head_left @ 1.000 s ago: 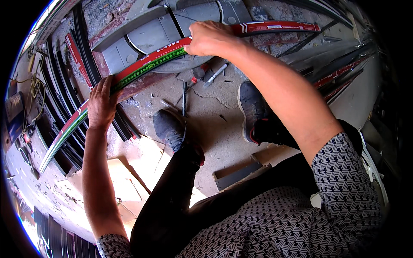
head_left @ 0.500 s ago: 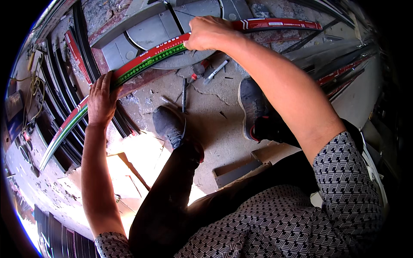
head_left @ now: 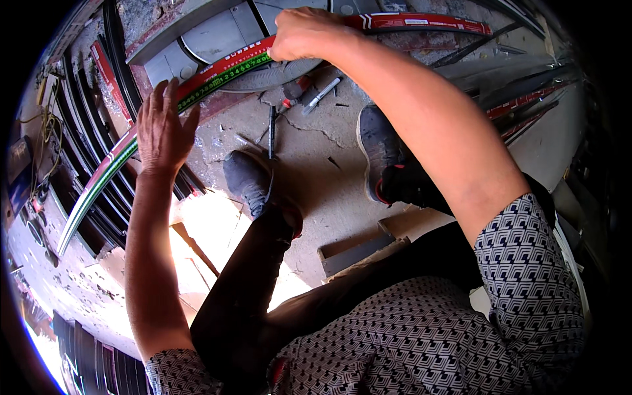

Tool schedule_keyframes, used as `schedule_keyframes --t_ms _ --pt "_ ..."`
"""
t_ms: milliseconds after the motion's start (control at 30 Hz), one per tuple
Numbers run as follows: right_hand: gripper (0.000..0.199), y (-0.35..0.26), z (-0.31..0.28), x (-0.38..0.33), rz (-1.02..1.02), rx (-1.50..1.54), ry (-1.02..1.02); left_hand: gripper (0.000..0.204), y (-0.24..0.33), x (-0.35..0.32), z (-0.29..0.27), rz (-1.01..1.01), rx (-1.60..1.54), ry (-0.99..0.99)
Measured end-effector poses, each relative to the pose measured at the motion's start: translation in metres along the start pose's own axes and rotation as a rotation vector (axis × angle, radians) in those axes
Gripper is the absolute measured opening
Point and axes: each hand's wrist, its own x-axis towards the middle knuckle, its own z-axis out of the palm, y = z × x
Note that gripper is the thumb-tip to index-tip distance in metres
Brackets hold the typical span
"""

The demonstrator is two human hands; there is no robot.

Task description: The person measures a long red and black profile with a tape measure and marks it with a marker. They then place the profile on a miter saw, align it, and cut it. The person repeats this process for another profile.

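A long red-faced profile strip [head_left: 421, 22] spans the upper part of the view and appears curved. Along its near edge runs a green tape measure blade [head_left: 240, 69] with dark markings. My right hand [head_left: 308, 36] is closed round the strip near its middle, at the blade's visible right end; whether it also pinches the blade is hidden. Farther left, my left hand [head_left: 162, 135] lies over the strip and blade with its fingers stretched out and its thumb apart. The blade's pale, shiny left part runs on down past that hand.
Behind the strip stands a grey metal machine base [head_left: 224, 29]. A white marker [head_left: 322, 96], a black pen-like rod [head_left: 272, 131] and a red-and-black tool [head_left: 297, 87] lie on the concrete before my shoes [head_left: 247, 179]. Dark profiles [head_left: 82, 128] are stacked at the left.
My left hand has loosened from the strip: its fingers are straighter and its thumb stands away. My right hand keeps its grip. The whole view has shifted slightly.
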Motion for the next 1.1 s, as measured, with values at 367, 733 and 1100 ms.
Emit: schedule_keyframes --t_ms 367,733,1100 --pt "0.052 0.003 -0.004 -0.002 -0.002 0.041 -0.04 0.076 0.154 0.02 0.036 -0.17 -0.109 0.118" --pt "0.05 0.003 -0.013 -0.006 -0.039 0.061 -0.068 0.081 0.169 0.023 0.044 -0.334 -0.176 0.067" --pt "0.039 -0.002 -0.011 -0.008 -0.008 0.033 -0.015 0.063 0.107 0.029 0.045 -0.273 -0.111 0.207"
